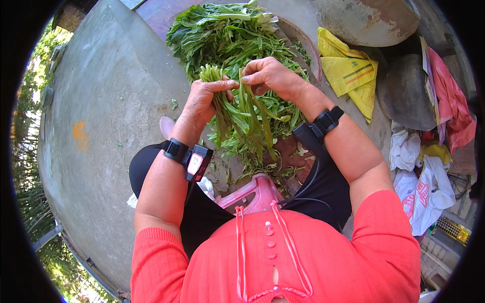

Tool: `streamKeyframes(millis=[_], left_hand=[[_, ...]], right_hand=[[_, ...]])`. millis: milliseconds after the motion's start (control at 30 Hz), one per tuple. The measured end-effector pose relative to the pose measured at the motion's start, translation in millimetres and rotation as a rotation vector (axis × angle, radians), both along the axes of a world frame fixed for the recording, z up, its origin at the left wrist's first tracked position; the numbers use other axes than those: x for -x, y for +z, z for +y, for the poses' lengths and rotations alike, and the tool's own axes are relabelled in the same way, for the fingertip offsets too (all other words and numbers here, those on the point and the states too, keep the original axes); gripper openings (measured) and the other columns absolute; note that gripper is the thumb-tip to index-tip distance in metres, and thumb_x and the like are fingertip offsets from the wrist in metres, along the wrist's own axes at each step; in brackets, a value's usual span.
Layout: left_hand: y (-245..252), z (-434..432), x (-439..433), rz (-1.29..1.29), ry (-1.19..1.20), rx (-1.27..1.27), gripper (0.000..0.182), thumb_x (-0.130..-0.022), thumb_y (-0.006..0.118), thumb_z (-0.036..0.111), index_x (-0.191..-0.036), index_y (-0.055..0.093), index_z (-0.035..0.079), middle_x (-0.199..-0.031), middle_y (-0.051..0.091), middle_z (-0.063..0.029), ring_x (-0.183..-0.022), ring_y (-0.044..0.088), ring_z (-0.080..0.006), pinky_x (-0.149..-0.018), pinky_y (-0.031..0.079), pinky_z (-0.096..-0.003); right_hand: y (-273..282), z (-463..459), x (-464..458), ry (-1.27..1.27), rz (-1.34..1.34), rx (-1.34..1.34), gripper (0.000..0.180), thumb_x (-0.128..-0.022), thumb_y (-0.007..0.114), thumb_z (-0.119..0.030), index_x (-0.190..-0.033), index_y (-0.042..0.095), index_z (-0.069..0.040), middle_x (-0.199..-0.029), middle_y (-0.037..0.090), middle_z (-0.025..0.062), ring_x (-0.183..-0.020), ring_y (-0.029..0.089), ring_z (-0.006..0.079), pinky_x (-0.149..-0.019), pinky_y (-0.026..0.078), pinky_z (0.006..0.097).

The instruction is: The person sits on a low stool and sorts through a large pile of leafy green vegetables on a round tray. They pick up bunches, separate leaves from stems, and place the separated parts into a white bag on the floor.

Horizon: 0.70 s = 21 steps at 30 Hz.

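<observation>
My left hand (208,94) is closed around a bunch of leafy green stalks (231,113), with the pale cut ends upward and the leaves hanging down. Beside it, my right hand (269,77) pinches the top of a single stalk (246,91) between thumb and finger; its other fingers are curled. Beyond and beneath both hands lies a large heap of leafy greens (223,41), with some pale stem ends at its top. Loose, wilted leaves (250,163) lie on the ground nearer to me.
A pink plastic stool (257,189) stands between my legs. Right of the heap are a round tray's rim (316,60), a yellow printed sack (350,72) and a large worn vessel (367,22). White plastic bags (424,193) and a pink bag (451,98) lie farther right. Concrete floor (106,113) extends left.
</observation>
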<state>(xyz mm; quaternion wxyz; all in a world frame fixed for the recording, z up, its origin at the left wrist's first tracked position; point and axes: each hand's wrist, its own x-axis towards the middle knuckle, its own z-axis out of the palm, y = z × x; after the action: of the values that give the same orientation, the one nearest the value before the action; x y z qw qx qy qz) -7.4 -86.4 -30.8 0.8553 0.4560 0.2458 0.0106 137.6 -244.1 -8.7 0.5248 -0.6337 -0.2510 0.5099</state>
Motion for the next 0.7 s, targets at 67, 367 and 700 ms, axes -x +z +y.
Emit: streamKeyframes(millis=[67, 367, 700], left_hand=[[1, -1, 0, 0.002, -0.058, -0.067, 0.014, -0.079, 0.071, 0.000, -0.092, 0.066, 0.000, -0.083, 0.068, -0.0066, -0.065, 0.064, -0.0158, -0.065, 0.053, -0.0284], [-3, -6, 1, 0.059, 0.017, 0.000, 0.022, -0.070, 0.070, -0.011, -0.089, 0.064, -0.001, -0.082, 0.067, -0.0076, -0.070, 0.067, -0.0199, -0.068, 0.057, -0.0329], [-7, -8, 2, 0.196, -0.101, -0.013, 0.022, -0.073, 0.069, -0.008, -0.095, 0.068, -0.002, -0.082, 0.069, -0.0095, -0.070, 0.068, -0.0191, -0.067, 0.057, -0.0327]], right_hand=[[-2, 1, 0, -0.007, -0.020, 0.025, 0.015, -0.087, 0.069, -0.018, -0.089, 0.067, -0.004, -0.075, 0.065, 0.0009, -0.060, 0.061, 0.0082, -0.052, 0.048, 0.0226], [-12, 9, 2, 0.080, -0.181, 0.032, 0.011, -0.083, 0.070, -0.011, -0.086, 0.067, -0.001, -0.069, 0.062, 0.0011, -0.054, 0.055, 0.0078, -0.049, 0.045, 0.0232], [-28, 9, 1, 0.223, -0.687, -0.006, 0.011, -0.079, 0.067, -0.006, -0.088, 0.067, 0.000, -0.066, 0.060, 0.0022, -0.053, 0.053, 0.0085, -0.049, 0.044, 0.0258]])
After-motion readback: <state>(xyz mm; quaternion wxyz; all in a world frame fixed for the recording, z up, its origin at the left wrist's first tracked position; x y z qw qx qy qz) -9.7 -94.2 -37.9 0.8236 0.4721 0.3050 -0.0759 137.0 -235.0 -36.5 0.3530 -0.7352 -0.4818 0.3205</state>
